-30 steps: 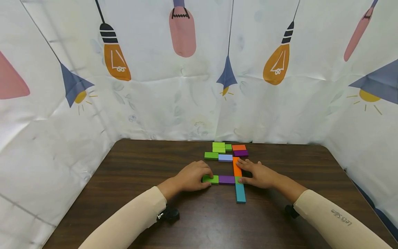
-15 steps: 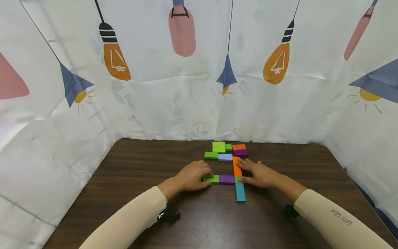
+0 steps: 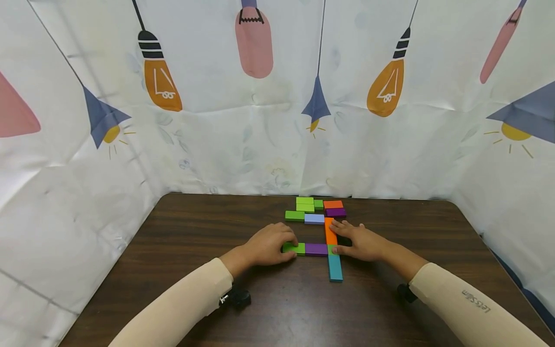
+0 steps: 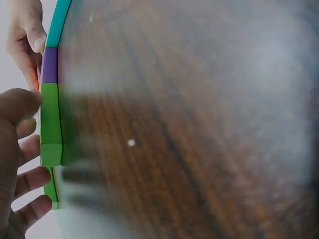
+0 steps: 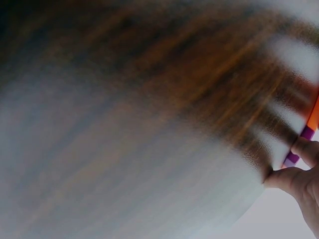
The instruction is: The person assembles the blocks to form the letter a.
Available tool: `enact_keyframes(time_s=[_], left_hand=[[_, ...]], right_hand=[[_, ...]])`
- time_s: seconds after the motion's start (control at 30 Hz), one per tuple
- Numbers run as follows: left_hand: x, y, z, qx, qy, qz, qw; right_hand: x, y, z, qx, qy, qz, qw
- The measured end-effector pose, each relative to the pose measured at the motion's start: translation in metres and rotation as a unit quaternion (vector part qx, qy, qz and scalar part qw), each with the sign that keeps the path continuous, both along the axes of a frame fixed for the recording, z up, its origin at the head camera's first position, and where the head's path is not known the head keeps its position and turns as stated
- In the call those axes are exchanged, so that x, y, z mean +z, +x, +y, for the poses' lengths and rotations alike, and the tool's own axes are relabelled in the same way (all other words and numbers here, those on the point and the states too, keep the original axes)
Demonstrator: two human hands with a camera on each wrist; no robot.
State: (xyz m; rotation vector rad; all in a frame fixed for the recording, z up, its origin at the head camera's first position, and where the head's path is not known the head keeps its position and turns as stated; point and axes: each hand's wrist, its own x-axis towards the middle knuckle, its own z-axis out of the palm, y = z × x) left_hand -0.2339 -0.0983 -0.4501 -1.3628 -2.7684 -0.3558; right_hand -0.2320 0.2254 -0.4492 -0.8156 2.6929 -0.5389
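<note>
At the left end of a row of flat blocks, my left hand [image 3: 269, 245] pinches a light green block [image 3: 299, 249] between thumb and fingers. A purple block [image 3: 316, 249] joins it to a small green block [image 3: 331, 250]. An orange block [image 3: 330, 232] runs back from that small one, and a teal block [image 3: 335, 269] runs forward. My right hand [image 3: 362, 242] is spread, its thumb touching the small green block and its fingertips on the orange block. The left wrist view shows the green block [image 4: 51, 112] beside the left thumb.
Behind the row lie a green block [image 3: 295, 216] and a light blue block [image 3: 314, 219]. Farther back are light green blocks [image 3: 305, 207], a small green block [image 3: 318, 205], a red-orange block [image 3: 333, 204] and a dark purple block [image 3: 336, 212]. A printed curtain [image 3: 217, 144] surrounds the table.
</note>
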Motion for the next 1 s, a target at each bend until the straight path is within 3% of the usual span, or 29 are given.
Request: enact_keyframes(time_s=[0.17, 0.5, 0.67, 1.0], left_hand=[[0.000, -0.007, 0.000, 0.011, 0.012, 0.012, 0.9998], [0.004, -0.032, 0.002, 0.081, 0.002, 0.019, 0.9965], [0.007, -0.040, 0.006, 0.106, -0.032, -0.009, 0.9939], [0.006, -0.053, 0.017, 0.112, -0.037, -0.076, 0.9901]], right_hand=[[0.000, -0.001, 0.000, 0.000, 0.002, -0.001, 1.0000], [0.000, 0.000, 0.000, 0.002, -0.001, -0.003, 1.0000], [0.001, 0.000, 0.000, 0.000, -0.002, -0.006, 1.0000], [0.002, 0.000, -0.001, -0.002, -0.002, -0.009, 1.0000]])
